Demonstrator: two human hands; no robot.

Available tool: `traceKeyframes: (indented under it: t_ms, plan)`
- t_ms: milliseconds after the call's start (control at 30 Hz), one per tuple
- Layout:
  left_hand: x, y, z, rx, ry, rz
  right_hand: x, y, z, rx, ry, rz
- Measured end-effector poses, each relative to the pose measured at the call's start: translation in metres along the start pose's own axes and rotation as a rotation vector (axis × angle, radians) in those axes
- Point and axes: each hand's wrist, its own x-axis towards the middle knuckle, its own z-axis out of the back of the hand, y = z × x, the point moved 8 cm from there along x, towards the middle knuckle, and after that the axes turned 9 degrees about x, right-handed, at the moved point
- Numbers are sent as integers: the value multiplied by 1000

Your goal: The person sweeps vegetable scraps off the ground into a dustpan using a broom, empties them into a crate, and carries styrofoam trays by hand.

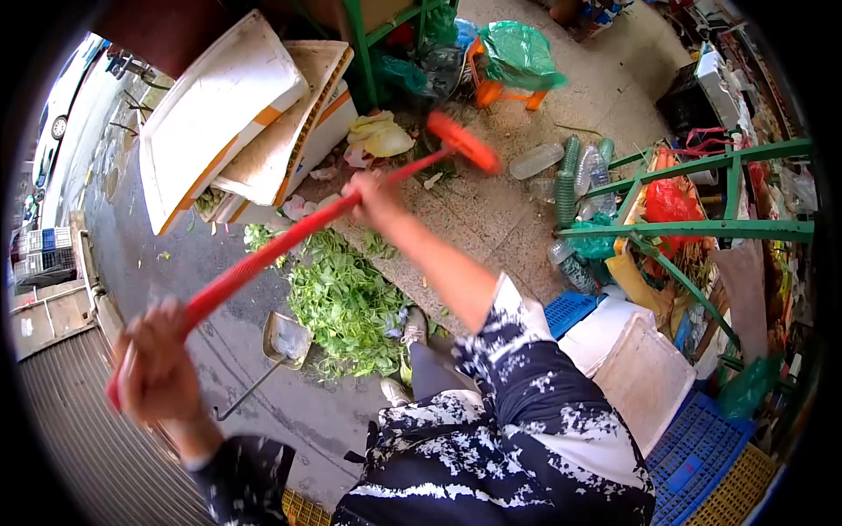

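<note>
A red broom [263, 256] slants across the view, its orange-red head [465, 143] blurred above the paved floor at the top middle. My left hand [160, 368] is closed around the handle's near end at the lower left. Farther along the same handle, my right hand [372, 198] grips it closer to the head. Below the handle lies a heap of green leaves and stems [346, 302] on the ground, beside my shoes. A long-handled dustpan [288, 340] rests on the wet pavement left of the heap.
White foam boxes and lids [224, 105] stand at the upper left near crumpled bags [379, 134]. An orange stool under a green bag [517, 57] is farther back. Plastic bottles [537, 161], a green metal frame [693, 230] and blue crates [702, 451] line the right.
</note>
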Motion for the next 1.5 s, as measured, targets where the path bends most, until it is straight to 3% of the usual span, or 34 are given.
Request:
traceKeyframes:
  t_ms: [33,67,100,167,200,267,367,533,667,767,833,1033,1100,1167,1233,1300,1333,1400,1500]
  plan:
    - [-14,-28,11,-4,-3,-2,-4,29,2,6,192,-96]
    - [-25,-58,15,-12,36,11,-7,57,12,-3,221,-81]
    - [-33,-80,10,-208,119,-11,-8,83,32,10,145,-57]
    - [-44,-104,24,-167,250,-93,-6,91,54,27,78,-20]
    - [-35,-100,0,-135,313,-95,2,72,65,-26,25,-5]
    - [-14,-28,-49,58,357,-199,13,24,77,-42,-83,-38]
    - [-4,27,-82,186,320,-222,31,-48,80,57,-139,-6]
    - [-6,9,-33,124,5,-89,23,-15,45,20,23,9]
    - [-30,-17,-25,216,83,-108,44,13,17,69,-14,107]
    - [-69,11,-22,248,-129,-105,63,11,8,89,137,177]
    - [-86,17,-9,148,-296,-80,55,6,3,1,247,108]
    - [-89,-41,-1,28,-250,-70,-6,49,24,-60,305,-84]
    - [-83,-47,-5,-12,-209,-69,-8,67,56,-44,56,17]
    - [-72,-44,-5,-22,-190,-71,-3,56,66,-58,-7,8]
    - [-54,-37,-24,-27,126,-135,12,42,84,-86,-139,50]
    - [-28,-17,-38,137,20,-154,32,23,112,-20,-231,224]
    - [-10,-4,-69,70,146,-240,38,-3,125,-127,-257,39]
    - [7,8,-105,78,284,-266,34,-33,151,-117,-377,37]
    - [11,28,-95,-73,196,-142,19,-35,165,-195,-394,22]
